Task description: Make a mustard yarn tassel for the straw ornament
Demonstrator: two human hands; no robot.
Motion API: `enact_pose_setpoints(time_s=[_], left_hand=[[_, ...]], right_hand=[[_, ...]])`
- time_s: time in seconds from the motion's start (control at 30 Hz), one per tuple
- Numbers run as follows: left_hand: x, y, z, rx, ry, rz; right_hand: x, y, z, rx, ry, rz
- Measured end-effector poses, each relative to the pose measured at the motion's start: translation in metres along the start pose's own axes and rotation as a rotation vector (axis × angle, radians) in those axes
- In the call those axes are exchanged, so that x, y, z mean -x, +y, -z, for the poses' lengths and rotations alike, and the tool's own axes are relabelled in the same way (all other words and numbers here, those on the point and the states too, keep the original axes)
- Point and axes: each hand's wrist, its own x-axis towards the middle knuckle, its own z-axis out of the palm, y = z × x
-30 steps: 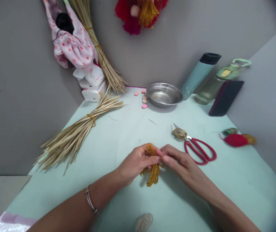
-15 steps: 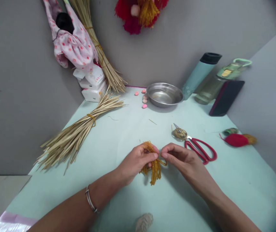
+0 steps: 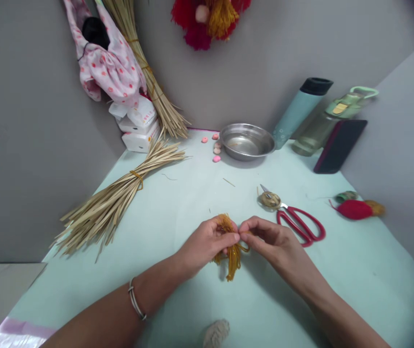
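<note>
A golden-yellow yarn tassel (image 3: 233,263) hangs from my left hand (image 3: 212,241), its thumb and fingers closed round the bunch just above the table. Short tufts stick up over the fingers and the longer strands hang below. My right hand (image 3: 270,239) is pinched, its fingertips touching the left thumb tip at the tassel's side. A thin yarn strand appears to be in that pinch, mostly covered by the fingers. Just below the fingertips a small yarn loop (image 3: 245,248) sticks out. Red-handled scissors (image 3: 306,227) lie beyond my right hand, with a tan coil (image 3: 269,199) over their blades.
A bundle of flat straw (image 3: 120,195) lies at left. Behind are a metal bowl (image 3: 248,155), several pink beads (image 3: 216,158), a blue bottle (image 3: 303,113), a green bottle (image 3: 313,133) and a leaning phone (image 3: 340,147). Red yarn (image 3: 355,210) lies right.
My right hand has moved slightly left, so its fingertips now meet my left thumb where a small gap was. The tassel's hanging strands have shifted a little.
</note>
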Motion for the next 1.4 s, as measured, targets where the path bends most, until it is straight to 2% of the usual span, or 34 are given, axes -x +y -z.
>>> enact_pose_setpoints(time_s=[0.27, 0.57, 0.7, 0.9, 1.1, 1.23, 1.4], left_hand=[[-0.0001, -0.0007, 0.0007, -0.107, 0.019, -0.047], [-0.0001, 0.0002, -0.0009, -0.052, -0.005, -0.020], [-0.0003, 0.0004, -0.0008, -0.074, 0.030, -0.026], [-0.0006, 0.0011, -0.0015, 0.017, 0.054, -0.044], [-0.0008, 0.0007, -0.0004, 0.076, -0.011, -0.100], [-0.0020, -0.0008, 0.0012, 0.025, 0.021, -0.148], [-0.0012, -0.0007, 0.0007, -0.114, 0.063, -0.166]], right_hand=[[0.0020, 0.0010, -0.0017, 0.053, -0.020, 0.006], [0.0003, 0.0043, -0.0027, -0.005, -0.040, -0.037], [0.0013, 0.0032, -0.0036, -0.002, -0.051, -0.046], [0.0018, 0.0044, -0.0049, -0.014, -0.092, -0.029], [0.0010, 0.0008, -0.0052, 0.008, -0.058, 0.010], [-0.0001, -0.0010, -0.0035, -0.013, -0.031, 0.039], [-0.0011, -0.0008, -0.0017, 0.013, 0.138, 0.119]])
